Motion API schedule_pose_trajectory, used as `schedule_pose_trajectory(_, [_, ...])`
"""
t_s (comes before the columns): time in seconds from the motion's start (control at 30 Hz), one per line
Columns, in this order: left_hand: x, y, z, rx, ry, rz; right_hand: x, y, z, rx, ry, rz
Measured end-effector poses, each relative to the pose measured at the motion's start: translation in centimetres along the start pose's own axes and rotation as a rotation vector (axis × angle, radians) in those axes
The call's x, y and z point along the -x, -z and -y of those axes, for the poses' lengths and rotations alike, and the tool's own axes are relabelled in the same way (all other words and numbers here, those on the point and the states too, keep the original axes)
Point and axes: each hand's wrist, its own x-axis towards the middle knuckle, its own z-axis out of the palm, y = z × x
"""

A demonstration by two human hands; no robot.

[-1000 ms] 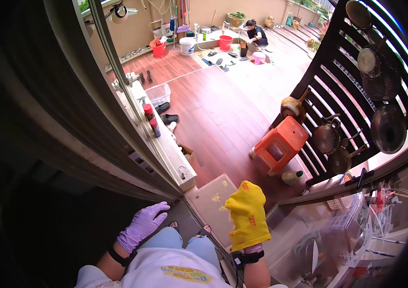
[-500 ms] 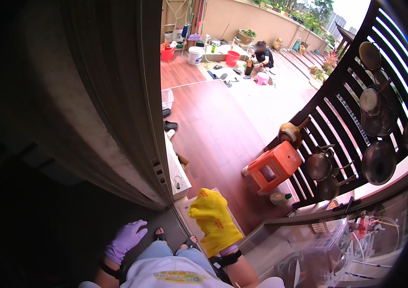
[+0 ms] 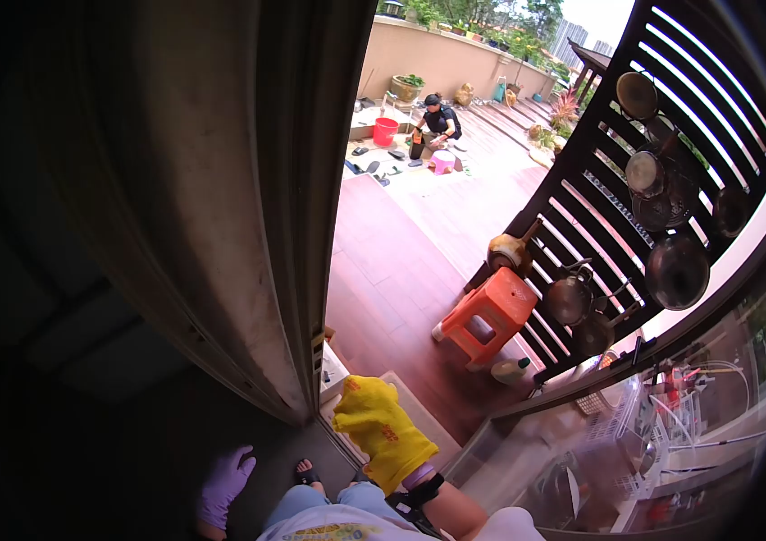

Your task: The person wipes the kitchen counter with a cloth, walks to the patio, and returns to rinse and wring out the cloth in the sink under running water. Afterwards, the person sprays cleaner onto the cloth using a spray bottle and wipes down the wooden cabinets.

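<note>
The fingers of the right hand (image 3: 381, 431) are hidden inside a yellow cloth mitt (image 3: 374, 419) with red print, so whether they are spread or curled cannot be told; the mitt itself looks empty, gripping nothing. It is raised ahead of the body and points up and forward toward the edge of the dark door frame (image 3: 297, 270), which stands just to its left and rises as a long upright line; the frame's lower end is the nearest surface to the mitt, close but apparently not touching. The left hand (image 3: 223, 485), in a purple glove, hangs low beside the leg with its fingers loosely together, holding nothing, and lies farther from the frame edge than the right. Beyond the opening are a wooden deck, an orange stool (image 3: 482, 316), pans hung on a slatted screen (image 3: 599, 207), and another person (image 3: 439, 119) crouched far off among buckets.
</note>
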Motion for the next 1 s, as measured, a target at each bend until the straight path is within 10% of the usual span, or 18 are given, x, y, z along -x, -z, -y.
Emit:
schedule_pose_trajectory(0.7, [16.1, 3.6, 6.2, 0.191, 0.699, -0.442, -8.9, -10.9, 11.9, -0.198, 0.47, 0.544])
schedule_pose_trajectory(1.0, [24.8, 2.1, 23.0, 0.145, 0.657, -0.592, -16.0, -21.1, 25.6, -0.223, 0.576, 0.712])
